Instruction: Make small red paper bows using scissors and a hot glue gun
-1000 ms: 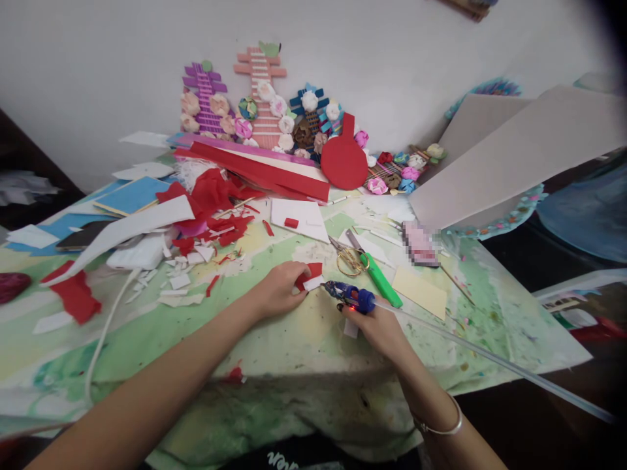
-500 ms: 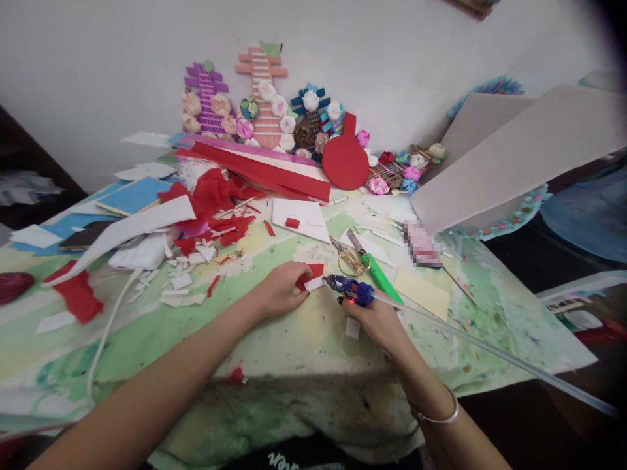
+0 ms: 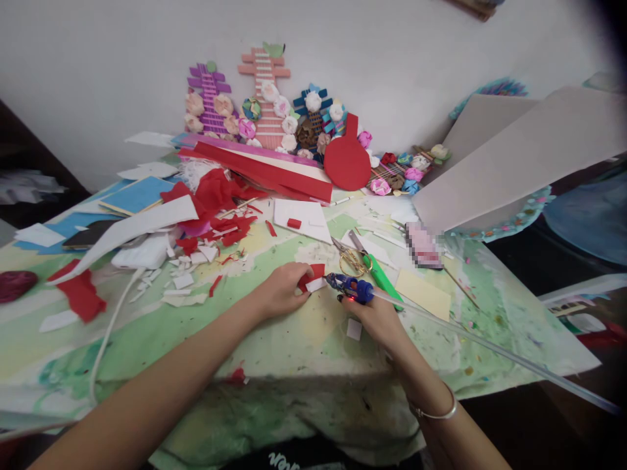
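Observation:
My left hand is closed on a small red and white foam piece, pressing it to the table. My right hand grips a blue glue gun with a small red light lit. Its nozzle points left and touches the foam piece. A long clear glue stick runs out of the gun's back toward the lower right. A small white foam square lies just below the gun.
Gold-handled scissors and a green knife lie just beyond the gun. A yellow card sits to the right. Red and white scraps crowd the left. Paper-flower crafts stand against the wall, grey boards lean at right.
The glue gun's nozzle has moved slightly left and up, closer onto the foam piece. My left hand has kept its hold.

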`<state>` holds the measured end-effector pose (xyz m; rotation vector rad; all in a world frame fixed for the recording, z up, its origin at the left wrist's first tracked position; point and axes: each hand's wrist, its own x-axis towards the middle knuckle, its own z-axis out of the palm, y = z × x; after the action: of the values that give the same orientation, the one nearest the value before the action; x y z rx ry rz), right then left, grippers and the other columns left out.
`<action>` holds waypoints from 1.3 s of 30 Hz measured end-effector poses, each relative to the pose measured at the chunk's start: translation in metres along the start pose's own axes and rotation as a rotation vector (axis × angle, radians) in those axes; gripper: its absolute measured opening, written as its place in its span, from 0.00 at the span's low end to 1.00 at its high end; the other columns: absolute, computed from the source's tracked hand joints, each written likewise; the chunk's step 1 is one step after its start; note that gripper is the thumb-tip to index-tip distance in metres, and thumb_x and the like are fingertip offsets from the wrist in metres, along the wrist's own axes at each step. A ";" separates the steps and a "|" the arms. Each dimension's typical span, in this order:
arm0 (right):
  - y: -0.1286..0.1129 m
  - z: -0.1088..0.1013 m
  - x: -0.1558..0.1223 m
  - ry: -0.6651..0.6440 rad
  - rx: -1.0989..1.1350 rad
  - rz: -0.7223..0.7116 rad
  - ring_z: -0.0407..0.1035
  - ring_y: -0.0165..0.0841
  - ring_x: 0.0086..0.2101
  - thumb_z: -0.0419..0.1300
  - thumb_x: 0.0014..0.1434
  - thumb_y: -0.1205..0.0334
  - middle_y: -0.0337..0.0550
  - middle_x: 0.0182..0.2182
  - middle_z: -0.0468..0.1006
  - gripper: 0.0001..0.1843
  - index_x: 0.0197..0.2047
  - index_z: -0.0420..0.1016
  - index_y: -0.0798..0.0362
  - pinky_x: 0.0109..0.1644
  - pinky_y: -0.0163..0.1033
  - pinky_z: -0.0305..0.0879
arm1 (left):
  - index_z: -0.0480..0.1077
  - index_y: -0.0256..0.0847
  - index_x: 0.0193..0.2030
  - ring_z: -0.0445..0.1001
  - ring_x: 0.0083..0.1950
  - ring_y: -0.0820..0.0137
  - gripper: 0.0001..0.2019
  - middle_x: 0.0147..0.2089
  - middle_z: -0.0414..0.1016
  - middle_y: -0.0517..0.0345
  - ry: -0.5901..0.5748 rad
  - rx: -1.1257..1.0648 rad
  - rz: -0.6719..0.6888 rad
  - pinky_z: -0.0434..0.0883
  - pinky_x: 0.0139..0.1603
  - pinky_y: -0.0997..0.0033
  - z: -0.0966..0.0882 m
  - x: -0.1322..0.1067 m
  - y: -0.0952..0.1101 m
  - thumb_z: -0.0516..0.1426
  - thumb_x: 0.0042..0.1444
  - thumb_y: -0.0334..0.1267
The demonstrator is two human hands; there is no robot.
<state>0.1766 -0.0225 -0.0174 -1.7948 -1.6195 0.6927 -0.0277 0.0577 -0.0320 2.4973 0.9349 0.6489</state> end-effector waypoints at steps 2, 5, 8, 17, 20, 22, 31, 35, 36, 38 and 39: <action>0.001 -0.002 -0.001 0.014 0.003 0.000 0.65 0.34 0.27 0.58 0.50 0.56 0.40 0.24 0.74 0.09 0.27 0.72 0.54 0.32 0.38 0.59 | 0.65 0.40 0.36 0.68 0.35 0.66 0.07 0.34 0.71 0.54 -0.003 0.002 -0.004 0.65 0.37 0.68 0.000 0.000 0.000 0.55 0.49 0.30; 0.004 -0.004 -0.004 0.017 -0.001 0.021 0.65 0.34 0.26 0.58 0.50 0.57 0.40 0.23 0.73 0.09 0.26 0.71 0.53 0.30 0.37 0.59 | 0.65 0.40 0.36 0.68 0.35 0.67 0.07 0.34 0.71 0.55 0.002 -0.007 -0.005 0.65 0.37 0.68 0.001 0.000 0.000 0.55 0.48 0.30; 0.005 -0.005 -0.009 0.022 0.003 0.075 0.67 0.36 0.27 0.59 0.49 0.56 0.41 0.25 0.75 0.09 0.28 0.73 0.53 0.32 0.39 0.61 | 0.65 0.40 0.36 0.68 0.34 0.67 0.07 0.34 0.71 0.55 0.001 -0.010 -0.008 0.65 0.36 0.68 0.000 0.000 0.000 0.55 0.48 0.30; 0.007 -0.008 -0.016 0.038 0.031 0.097 0.68 0.38 0.29 0.59 0.49 0.56 0.42 0.26 0.75 0.08 0.28 0.72 0.52 0.34 0.40 0.61 | 0.66 0.38 0.36 0.69 0.35 0.65 0.06 0.35 0.72 0.53 -0.006 0.002 -0.012 0.66 0.37 0.66 0.001 0.001 -0.002 0.55 0.49 0.31; 0.005 -0.006 -0.013 0.042 0.024 0.084 0.67 0.37 0.29 0.59 0.49 0.56 0.42 0.26 0.74 0.08 0.28 0.71 0.52 0.34 0.40 0.60 | 0.66 0.38 0.36 0.68 0.35 0.66 0.07 0.35 0.72 0.53 -0.002 -0.010 -0.008 0.66 0.37 0.67 0.001 0.000 -0.002 0.55 0.49 0.31; 0.004 -0.004 -0.012 0.036 0.012 0.083 0.67 0.37 0.29 0.59 0.49 0.55 0.42 0.26 0.75 0.09 0.28 0.71 0.52 0.33 0.40 0.60 | 0.66 0.38 0.37 0.68 0.35 0.66 0.07 0.35 0.72 0.53 0.002 -0.021 -0.007 0.66 0.36 0.67 0.001 0.000 -0.002 0.55 0.49 0.31; 0.002 -0.007 -0.020 0.051 -0.034 0.090 0.66 0.36 0.27 0.59 0.48 0.55 0.42 0.24 0.74 0.09 0.26 0.71 0.53 0.31 0.39 0.58 | 0.67 0.37 0.35 0.68 0.34 0.67 0.06 0.33 0.71 0.54 -0.002 0.001 -0.007 0.64 0.36 0.68 0.001 0.001 0.000 0.55 0.49 0.30; 0.002 -0.004 -0.015 0.035 -0.056 0.076 0.65 0.35 0.26 0.58 0.49 0.55 0.42 0.24 0.73 0.10 0.25 0.71 0.53 0.31 0.38 0.57 | 0.67 0.38 0.35 0.67 0.34 0.67 0.05 0.33 0.71 0.55 -0.004 0.003 -0.011 0.64 0.36 0.69 0.000 0.000 0.000 0.55 0.49 0.31; 0.002 -0.002 -0.014 0.030 -0.060 0.071 0.65 0.35 0.26 0.58 0.50 0.55 0.42 0.24 0.73 0.10 0.26 0.71 0.53 0.31 0.38 0.57 | 0.67 0.38 0.35 0.67 0.34 0.67 0.06 0.33 0.71 0.55 -0.006 0.002 -0.011 0.64 0.36 0.69 0.001 0.000 0.000 0.55 0.49 0.31; 0.001 0.003 -0.011 0.020 -0.064 0.056 0.64 0.34 0.26 0.58 0.50 0.55 0.41 0.24 0.73 0.10 0.26 0.71 0.53 0.31 0.38 0.56 | 0.67 0.38 0.35 0.68 0.34 0.67 0.05 0.33 0.71 0.54 -0.002 -0.002 -0.006 0.64 0.36 0.69 0.001 0.001 -0.001 0.55 0.49 0.31; 0.000 0.006 -0.011 0.012 -0.066 0.044 0.64 0.34 0.26 0.58 0.50 0.54 0.41 0.24 0.73 0.10 0.26 0.71 0.53 0.30 0.38 0.56 | 0.67 0.38 0.35 0.68 0.34 0.67 0.05 0.33 0.71 0.55 0.001 -0.005 -0.004 0.64 0.36 0.69 0.001 0.001 -0.001 0.55 0.50 0.32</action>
<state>0.1716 -0.0327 -0.0216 -1.8835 -1.6165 0.6538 -0.0272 0.0588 -0.0335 2.4903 0.9379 0.6504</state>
